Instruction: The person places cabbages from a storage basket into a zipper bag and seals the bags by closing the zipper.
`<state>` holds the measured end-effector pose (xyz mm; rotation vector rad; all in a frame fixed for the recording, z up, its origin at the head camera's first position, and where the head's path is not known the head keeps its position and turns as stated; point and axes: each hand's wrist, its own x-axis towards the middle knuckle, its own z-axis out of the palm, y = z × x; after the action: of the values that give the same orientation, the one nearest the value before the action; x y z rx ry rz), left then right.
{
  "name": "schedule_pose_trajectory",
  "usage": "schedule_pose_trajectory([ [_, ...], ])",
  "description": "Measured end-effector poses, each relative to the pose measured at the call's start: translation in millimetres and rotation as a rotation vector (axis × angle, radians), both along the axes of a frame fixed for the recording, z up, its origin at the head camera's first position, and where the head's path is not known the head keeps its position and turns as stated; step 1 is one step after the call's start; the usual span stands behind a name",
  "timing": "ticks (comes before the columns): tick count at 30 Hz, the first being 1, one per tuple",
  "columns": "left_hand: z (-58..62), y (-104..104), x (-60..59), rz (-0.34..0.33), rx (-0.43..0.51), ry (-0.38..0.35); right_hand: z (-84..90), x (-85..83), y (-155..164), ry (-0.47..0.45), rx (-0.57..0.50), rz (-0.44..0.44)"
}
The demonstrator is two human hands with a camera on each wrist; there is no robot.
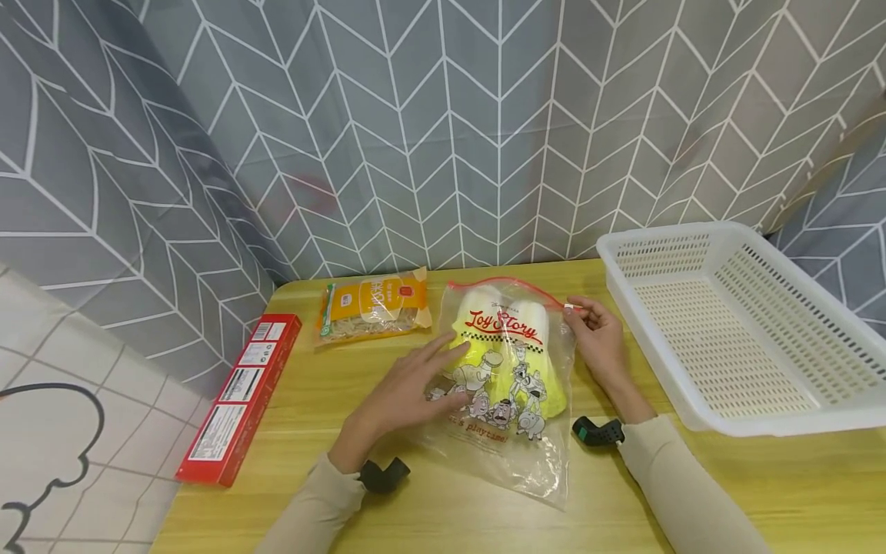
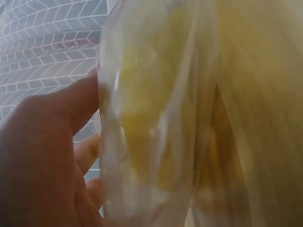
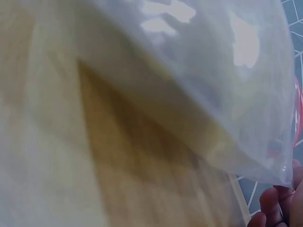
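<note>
A clear zip bag (image 1: 508, 377) printed with cartoon figures lies on the wooden table (image 1: 415, 508), with yellow and white items inside. My left hand (image 1: 415, 381) lies flat on the bag's left side, fingers straight. My right hand (image 1: 594, 332) pinches the white slider at the right end of the bag's red zip strip (image 1: 501, 283). In the left wrist view the bag's plastic (image 2: 156, 118) fills the frame beside my fingers (image 2: 61, 118). The right wrist view shows blurred plastic (image 3: 199, 85) and fingertips (image 3: 279, 208) at the bottom right corner.
A white perforated plastic basket (image 1: 741, 323) stands at the right. A packet of noodles with an orange label (image 1: 374, 308) lies behind the bag. A long red box (image 1: 242, 388) rests along the table's left edge. A grey patterned curtain hangs behind.
</note>
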<state>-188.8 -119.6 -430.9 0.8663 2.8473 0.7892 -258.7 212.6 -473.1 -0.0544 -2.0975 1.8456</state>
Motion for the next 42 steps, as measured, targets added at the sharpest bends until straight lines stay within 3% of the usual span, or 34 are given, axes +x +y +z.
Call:
schedule_pose_trajectory([
  [6, 3.3, 3, 3.2, -0.049, -0.022, 0.035, -2.5, -1.0, 1, 0.008, 0.007, 0.026],
  [11, 1.3, 4, 6.2, -0.093, -0.006, 0.109, -6.1, -0.8, 1, 0.012, 0.028, 0.045],
  [18, -2.7, 7, 6.7, -0.142, 0.058, 0.222, -5.6, -0.2, 1, -0.002, 0.039, 0.067],
  [21, -4.0, 7, 5.4, -0.143, 0.115, 0.234, -3.5, 0.5, 1, -0.004, 0.042, 0.087],
  [25, -7.9, 6, 1.1, -0.057, 0.248, 0.186, 5.4, 5.6, -1, 0.004, 0.06, 0.117],
  [31, -18.5, 6, -8.7, 0.228, 0.49, 0.132, 27.0, 19.2, -9, 0.024, 0.085, 0.158],
  [33, -20.5, 6, -11.5, 0.292, 0.56, 0.093, 29.2, 20.5, -11, 0.032, 0.087, 0.168],
  [35, -21.4, 6, -13.1, 0.33, 0.61, 0.043, 28.9, 20.2, -10, 0.033, 0.083, 0.177],
  [38, -21.9, 4, -14.0, 0.357, 0.648, -0.043, 15.3, 11.5, -6, 0.035, 0.071, 0.191],
  [42, -24.7, 6, -13.0, 0.345, 0.727, -0.156, -0.1, 2.0, -3, 0.029, 0.045, 0.235],
])
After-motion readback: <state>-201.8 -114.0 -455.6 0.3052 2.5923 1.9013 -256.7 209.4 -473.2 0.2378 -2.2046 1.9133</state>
